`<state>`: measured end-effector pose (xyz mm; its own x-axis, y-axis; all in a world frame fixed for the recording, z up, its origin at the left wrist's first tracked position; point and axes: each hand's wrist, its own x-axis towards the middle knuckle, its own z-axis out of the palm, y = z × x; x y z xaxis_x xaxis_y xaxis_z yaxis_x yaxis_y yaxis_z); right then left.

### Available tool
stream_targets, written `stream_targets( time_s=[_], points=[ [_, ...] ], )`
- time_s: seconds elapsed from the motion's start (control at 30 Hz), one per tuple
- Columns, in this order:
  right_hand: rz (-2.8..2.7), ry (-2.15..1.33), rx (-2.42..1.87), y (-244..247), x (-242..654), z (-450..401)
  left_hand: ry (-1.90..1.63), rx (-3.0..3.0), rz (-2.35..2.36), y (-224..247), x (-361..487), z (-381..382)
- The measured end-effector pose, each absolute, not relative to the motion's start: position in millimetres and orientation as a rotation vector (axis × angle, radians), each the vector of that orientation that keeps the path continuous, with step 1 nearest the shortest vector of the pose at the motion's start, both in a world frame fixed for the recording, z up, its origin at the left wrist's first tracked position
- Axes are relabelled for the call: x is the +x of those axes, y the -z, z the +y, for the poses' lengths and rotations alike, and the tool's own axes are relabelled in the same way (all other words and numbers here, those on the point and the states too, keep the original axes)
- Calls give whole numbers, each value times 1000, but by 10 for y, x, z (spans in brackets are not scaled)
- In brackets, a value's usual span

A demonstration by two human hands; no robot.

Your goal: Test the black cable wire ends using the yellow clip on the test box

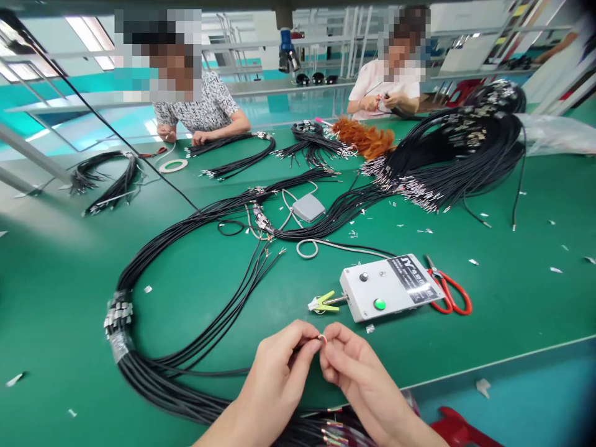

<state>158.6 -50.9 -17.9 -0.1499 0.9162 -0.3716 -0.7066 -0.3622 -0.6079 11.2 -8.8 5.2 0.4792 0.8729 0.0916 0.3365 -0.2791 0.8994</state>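
Observation:
Near the front edge of the green table, my left hand point(284, 366) pinches the end of a black cable point(218, 372) between thumb and fingers. My right hand point(354, 372) meets it, its fingertips closed on the thin red and white wires point(323, 338) at that end. Just beyond my hands lies a grey box point(386, 287) with a knob, a green button and a yellow-green clip point(326, 302) on its left side. A taped bundle of black cables point(158, 248) curves round on the left and runs under my left forearm.
Red-handled scissors point(451, 295) lie right of the box. A large cable pile point(456, 143) fills the back right, near an orange fluffy duster point(365, 138). A grey pad point(308, 207) sits mid-table. Two people work across the table. White scraps are scattered about.

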Motion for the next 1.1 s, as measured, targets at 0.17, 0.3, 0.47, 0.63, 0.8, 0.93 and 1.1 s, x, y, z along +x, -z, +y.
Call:
stream_targets(
  time_s=[0.17,0.3,0.47,0.63,0.8,0.93,1.1],
  points=[
    [-381,-1706,-853,189,1639,-493,-750,1842,1005,-82,111,-82],
    [-425,-1708,-852,183,1649,-463,-750,1836,992,-91,106,-87],
    [-473,-1697,-878,197,1612,-448,-714,1832,963,-69,78,-109],
    [-473,-1708,-903,219,1611,-438,-665,1808,965,-77,53,-124],
    [-441,-1718,-916,210,1602,-427,-651,1710,984,-95,52,-111],
    [-464,-1715,-929,192,1600,-420,-648,1623,980,-99,57,-103],
    [-510,-1669,-951,182,1624,-410,-631,1595,983,-93,47,-101]
  ],
)
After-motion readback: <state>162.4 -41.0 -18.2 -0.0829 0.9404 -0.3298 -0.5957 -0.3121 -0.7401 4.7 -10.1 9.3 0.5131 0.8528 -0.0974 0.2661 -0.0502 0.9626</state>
